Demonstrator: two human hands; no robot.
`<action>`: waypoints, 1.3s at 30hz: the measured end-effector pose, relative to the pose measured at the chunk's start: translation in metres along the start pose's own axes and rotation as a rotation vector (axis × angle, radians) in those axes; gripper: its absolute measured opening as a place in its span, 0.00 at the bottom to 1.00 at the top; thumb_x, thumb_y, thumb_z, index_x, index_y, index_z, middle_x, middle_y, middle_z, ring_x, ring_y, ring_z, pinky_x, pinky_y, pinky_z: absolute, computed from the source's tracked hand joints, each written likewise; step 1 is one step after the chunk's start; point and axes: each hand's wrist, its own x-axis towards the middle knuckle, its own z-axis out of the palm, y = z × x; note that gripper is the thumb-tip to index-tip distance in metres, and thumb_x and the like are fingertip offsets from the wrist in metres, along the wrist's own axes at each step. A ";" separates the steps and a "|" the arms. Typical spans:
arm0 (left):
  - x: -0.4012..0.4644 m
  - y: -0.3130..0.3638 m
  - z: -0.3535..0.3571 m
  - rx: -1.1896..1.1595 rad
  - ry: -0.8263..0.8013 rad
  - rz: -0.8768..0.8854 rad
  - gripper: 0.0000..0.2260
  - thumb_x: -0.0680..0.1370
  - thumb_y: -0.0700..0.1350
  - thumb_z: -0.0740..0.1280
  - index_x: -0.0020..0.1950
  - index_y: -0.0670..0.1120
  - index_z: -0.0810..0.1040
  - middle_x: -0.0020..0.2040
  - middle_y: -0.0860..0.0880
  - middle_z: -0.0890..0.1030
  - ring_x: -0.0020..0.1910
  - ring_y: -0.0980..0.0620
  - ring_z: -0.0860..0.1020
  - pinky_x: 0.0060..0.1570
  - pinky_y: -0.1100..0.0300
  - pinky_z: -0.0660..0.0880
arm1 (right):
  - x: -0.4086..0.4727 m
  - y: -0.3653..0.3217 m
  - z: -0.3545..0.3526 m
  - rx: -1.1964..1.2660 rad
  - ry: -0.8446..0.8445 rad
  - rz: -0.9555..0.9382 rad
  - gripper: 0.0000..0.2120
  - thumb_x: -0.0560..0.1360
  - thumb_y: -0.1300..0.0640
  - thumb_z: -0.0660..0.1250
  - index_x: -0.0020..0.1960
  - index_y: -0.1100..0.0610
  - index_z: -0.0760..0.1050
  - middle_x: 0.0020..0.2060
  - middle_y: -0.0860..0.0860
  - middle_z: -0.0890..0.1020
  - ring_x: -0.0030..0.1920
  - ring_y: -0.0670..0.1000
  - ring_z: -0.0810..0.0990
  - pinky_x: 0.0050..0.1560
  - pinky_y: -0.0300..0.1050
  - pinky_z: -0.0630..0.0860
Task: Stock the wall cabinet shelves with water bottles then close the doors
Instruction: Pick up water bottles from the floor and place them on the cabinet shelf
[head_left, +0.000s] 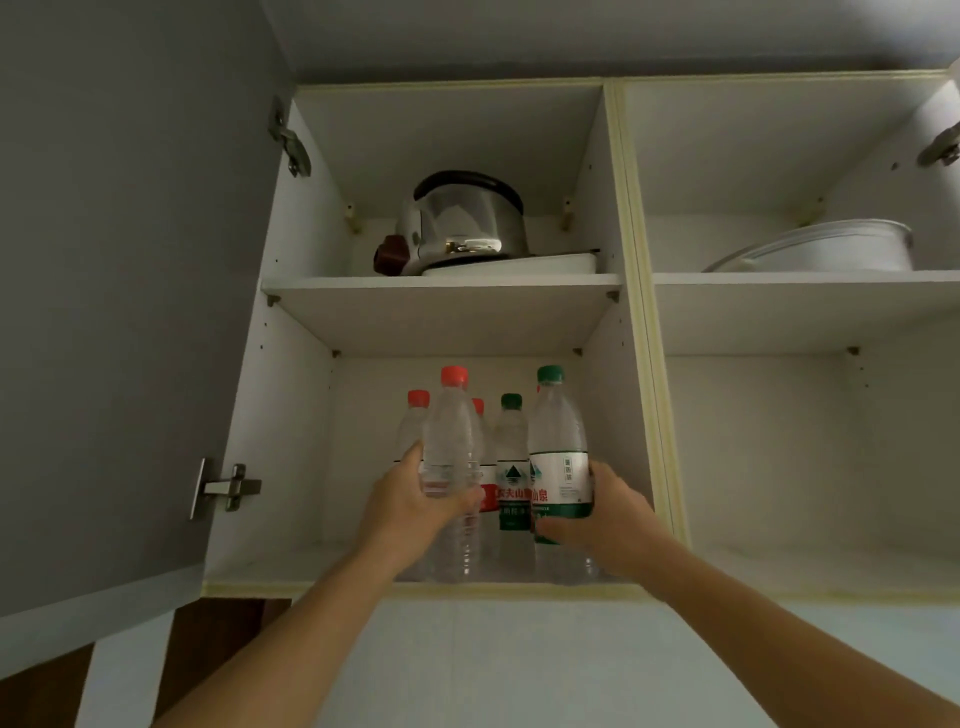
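Water bottles stand grouped on the bottom shelf (291, 564) of the left compartment of the wall cabinet (631, 291), toward its middle and right. Five can be counted by their caps: three red and two green; a sliver of red behind the front green bottle may be a sixth, but that cannot be told.

The left hand (410, 506) grips the front red-capped bottle (451, 441), fingers and thumb curled round its lower body; this bottle is clear, with little label showing. The right hand (605, 517) grips the front green-capped bottle (558, 452), fingers wrapped round its white and green label. Both held bottles are upright and sit at the shelf's front edge; whether their bases rest on the shelf cannot be told.

Behind them, at 12 o'clock of the hands, stand three more: a red-capped bottle (415, 415) at the left, another red-capped one (480, 415) mostly hidden, and a second green-capped bottle (511, 447) between the two held ones.

On the upper left shelf is one shiny metal kettle (465, 218) on a white tray (545, 262). On the upper right shelf is one white pot (852, 247). The left door (130, 286) stands open at 9 o'clock, with two hinges showing.
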 end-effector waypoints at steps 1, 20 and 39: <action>0.000 -0.002 0.000 0.013 -0.004 0.009 0.31 0.69 0.59 0.79 0.68 0.57 0.73 0.50 0.60 0.83 0.48 0.62 0.81 0.42 0.66 0.76 | -0.002 0.006 0.003 -0.028 0.002 -0.008 0.29 0.69 0.48 0.80 0.61 0.46 0.66 0.46 0.40 0.77 0.43 0.40 0.78 0.28 0.29 0.73; 0.034 -0.019 0.049 0.200 -0.005 -0.072 0.27 0.74 0.51 0.77 0.67 0.42 0.73 0.62 0.43 0.79 0.60 0.44 0.79 0.63 0.46 0.76 | 0.032 0.038 0.035 0.048 0.065 0.005 0.23 0.70 0.52 0.80 0.55 0.42 0.68 0.41 0.36 0.77 0.40 0.37 0.77 0.28 0.29 0.72; -0.031 0.022 -0.016 0.165 -0.034 0.098 0.17 0.78 0.56 0.71 0.61 0.47 0.78 0.50 0.54 0.81 0.46 0.59 0.78 0.44 0.65 0.75 | -0.103 0.014 0.032 -0.333 0.204 -0.235 0.22 0.82 0.54 0.64 0.74 0.51 0.65 0.67 0.47 0.69 0.65 0.49 0.70 0.63 0.43 0.71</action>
